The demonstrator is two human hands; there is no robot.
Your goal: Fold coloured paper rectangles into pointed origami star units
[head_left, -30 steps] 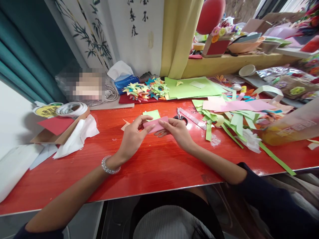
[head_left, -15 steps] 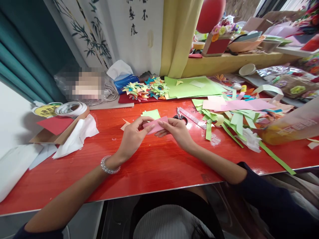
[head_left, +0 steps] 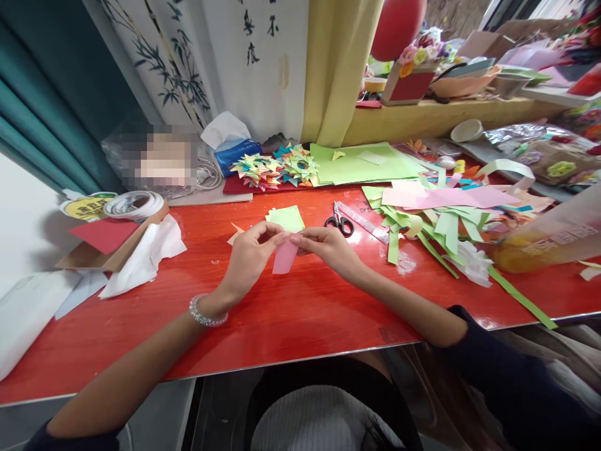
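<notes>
A small folded piece of pink paper (head_left: 284, 257) hangs from my fingertips above the red table (head_left: 300, 319). My left hand (head_left: 248, 255) pinches its upper edge from the left, thumb against fingers. From the right, my right hand (head_left: 331, 249) grips the same edge, and the two hands' fingertips touch there, hiding the top of the paper. Just behind my fingers lies a stack of light green paper squares (head_left: 287, 218). Black-handled scissors (head_left: 339, 222) rest beyond my right hand, beside a clear pinkish ruler (head_left: 362, 223). An orange paper scrap (head_left: 235, 234) lies behind my left hand.
Green and pink paper strips (head_left: 446, 219) are heaped at the right, near a translucent bottle (head_left: 554, 232). Folded-paper star rings (head_left: 257, 171) and green sheets (head_left: 370, 164) line the back. At left stand a tape roll (head_left: 136, 205) and a cardboard piece (head_left: 94, 255).
The pink paper has turned from lying lengthwise between my hands to hanging downward. My fingertips have come together at its upper edge, and my right hand has shifted slightly.
</notes>
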